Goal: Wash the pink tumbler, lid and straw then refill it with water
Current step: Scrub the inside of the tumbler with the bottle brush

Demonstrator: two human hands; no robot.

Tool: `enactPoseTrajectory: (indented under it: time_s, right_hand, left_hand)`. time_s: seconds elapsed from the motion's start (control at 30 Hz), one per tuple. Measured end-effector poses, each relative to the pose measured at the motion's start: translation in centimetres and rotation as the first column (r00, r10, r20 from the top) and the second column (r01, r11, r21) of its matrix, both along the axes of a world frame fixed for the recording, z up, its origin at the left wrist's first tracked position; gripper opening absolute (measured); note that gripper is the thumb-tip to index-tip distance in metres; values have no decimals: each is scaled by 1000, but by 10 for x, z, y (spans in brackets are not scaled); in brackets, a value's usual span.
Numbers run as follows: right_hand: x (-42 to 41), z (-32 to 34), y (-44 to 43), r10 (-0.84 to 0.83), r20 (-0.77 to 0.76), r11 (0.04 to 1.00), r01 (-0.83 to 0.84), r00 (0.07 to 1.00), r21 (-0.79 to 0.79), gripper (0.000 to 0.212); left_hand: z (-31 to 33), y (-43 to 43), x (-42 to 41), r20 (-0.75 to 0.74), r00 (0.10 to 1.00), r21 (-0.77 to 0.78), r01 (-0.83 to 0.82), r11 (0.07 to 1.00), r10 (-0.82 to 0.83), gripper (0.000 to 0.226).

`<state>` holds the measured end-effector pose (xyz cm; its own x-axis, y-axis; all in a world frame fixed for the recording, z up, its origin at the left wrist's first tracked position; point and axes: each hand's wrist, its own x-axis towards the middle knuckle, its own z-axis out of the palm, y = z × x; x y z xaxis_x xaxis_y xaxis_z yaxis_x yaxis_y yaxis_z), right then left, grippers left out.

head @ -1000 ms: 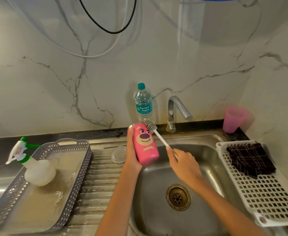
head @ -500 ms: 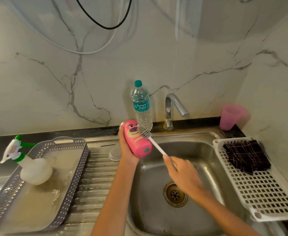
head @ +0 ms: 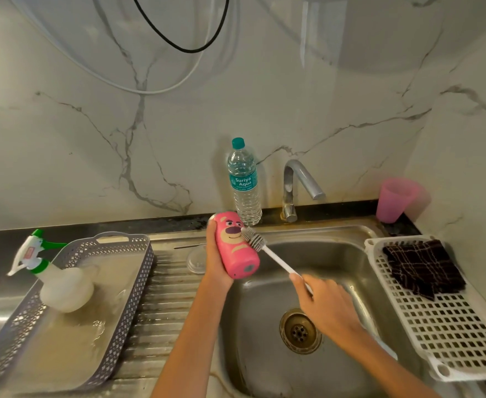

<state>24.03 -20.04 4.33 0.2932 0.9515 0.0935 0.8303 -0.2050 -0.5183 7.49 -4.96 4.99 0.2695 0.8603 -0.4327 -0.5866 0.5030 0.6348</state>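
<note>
pink tumbler (head: pixel 237 245) gripped by left hand (head: pixel 216 261); right hand (head: pixel 326 305) pinches brush (head: pixel 267 251) against it.

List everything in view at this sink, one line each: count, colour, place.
sink: one, steel, centre
pink tumbler: one, pink, above sink's left edge
bottle brush: one, white, bristles against tumbler
water bottle: one, clear, teal cap, by wall
tap: one, steel, behind sink
cup: one, pink, back right
rack: one, white, right of sink
cloth: one, dark checked, on rack
basket: one, grey, left drainboard
spray bottle: one, white-green, in basket
lid: one, clear, drainboard left of tumbler
left hand: grips tumbler
right hand: holds brush handle
</note>
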Motion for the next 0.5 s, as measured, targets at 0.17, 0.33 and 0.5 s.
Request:
enactPoseTrajectory:
  time_s: [0.17, 0.33, 0.5]
  right_hand:
    - [-1, 9, 18, -31, -49, 999, 32, 998, 10, 47]
    - [-7, 1, -11, 58, -4, 998, -58, 998, -18, 51]
    - [4, 19, 26, -70, -10, 997, 70, 998, 45, 45]
  left_hand:
    - [-6, -15, 9, -27, 990, -15, 136, 991, -136, 66]
    - [1, 0, 1, -77, 997, 6, -25, 1000, 25, 57]
    - [6, -24, 18, -230, 949, -7, 218, 976, -214, 59]
